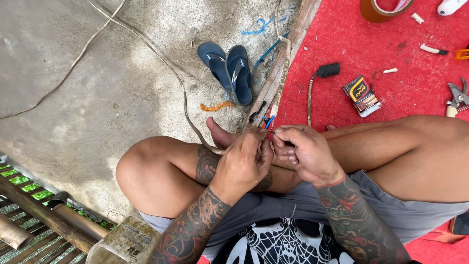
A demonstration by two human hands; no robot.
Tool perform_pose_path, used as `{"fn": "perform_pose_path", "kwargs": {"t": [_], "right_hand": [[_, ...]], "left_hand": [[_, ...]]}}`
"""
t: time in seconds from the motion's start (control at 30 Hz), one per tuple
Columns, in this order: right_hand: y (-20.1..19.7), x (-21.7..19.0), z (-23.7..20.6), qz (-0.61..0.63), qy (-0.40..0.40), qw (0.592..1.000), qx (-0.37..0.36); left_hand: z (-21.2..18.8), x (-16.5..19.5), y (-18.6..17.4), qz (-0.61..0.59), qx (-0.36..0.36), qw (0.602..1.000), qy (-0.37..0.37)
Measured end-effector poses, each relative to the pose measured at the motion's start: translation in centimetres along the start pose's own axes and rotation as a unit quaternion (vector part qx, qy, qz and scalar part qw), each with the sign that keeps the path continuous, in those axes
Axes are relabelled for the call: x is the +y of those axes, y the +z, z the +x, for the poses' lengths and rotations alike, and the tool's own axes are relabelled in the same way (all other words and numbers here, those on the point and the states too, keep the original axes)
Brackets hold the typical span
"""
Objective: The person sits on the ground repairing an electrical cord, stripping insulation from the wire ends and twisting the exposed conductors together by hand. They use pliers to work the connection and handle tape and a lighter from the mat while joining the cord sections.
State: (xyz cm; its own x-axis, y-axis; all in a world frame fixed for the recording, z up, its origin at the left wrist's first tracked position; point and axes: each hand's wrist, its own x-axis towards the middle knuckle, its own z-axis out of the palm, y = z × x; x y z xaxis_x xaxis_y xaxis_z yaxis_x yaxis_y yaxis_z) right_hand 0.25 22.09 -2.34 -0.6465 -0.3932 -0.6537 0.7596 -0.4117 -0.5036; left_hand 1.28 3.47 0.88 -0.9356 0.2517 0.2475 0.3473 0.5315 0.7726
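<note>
L hand (pixel 243 164) + R hand (pixel 299 151) pinching wires (pixel 268 122) | flip-flops (pixel 228 69), pruners (pixel 458 98) nearby

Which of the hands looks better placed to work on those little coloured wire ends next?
Probably the right hand: its fingertips pinch right at the blue and red wire ends. The left hand is wrapped around the brown cable lower down, apparently steadying it.
</note>
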Motion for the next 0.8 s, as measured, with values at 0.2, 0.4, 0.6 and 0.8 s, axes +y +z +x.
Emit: {"fn": "perform_pose_path", "kwargs": {"t": [0.2,0.4,0.6,0.8], "right_hand": [[-0.2,0.5,-0.1,-0.243,-0.138,0.96,-0.011],[0.7,-0.9,-1.5,-0.48,-0.229,0.846,0.027],[1.5,-1.9,-2.2,-0.504,-0.257,0.824,0.029],[2.2,-2.0,-2.1,-0.528,-0.333,0.781,0.03]], "left_hand": [[-0.3,-0.3,-0.1,0.068,0.0,0.997,0.03],[-0.1,0.0,-0.6,0.074,0.001,0.997,0.031],[0.6,0.5,-1.2,0.068,-0.038,0.997,0.014],[2.1,1.0,-2.6,0.2,-0.146,0.966,0.078]]}}
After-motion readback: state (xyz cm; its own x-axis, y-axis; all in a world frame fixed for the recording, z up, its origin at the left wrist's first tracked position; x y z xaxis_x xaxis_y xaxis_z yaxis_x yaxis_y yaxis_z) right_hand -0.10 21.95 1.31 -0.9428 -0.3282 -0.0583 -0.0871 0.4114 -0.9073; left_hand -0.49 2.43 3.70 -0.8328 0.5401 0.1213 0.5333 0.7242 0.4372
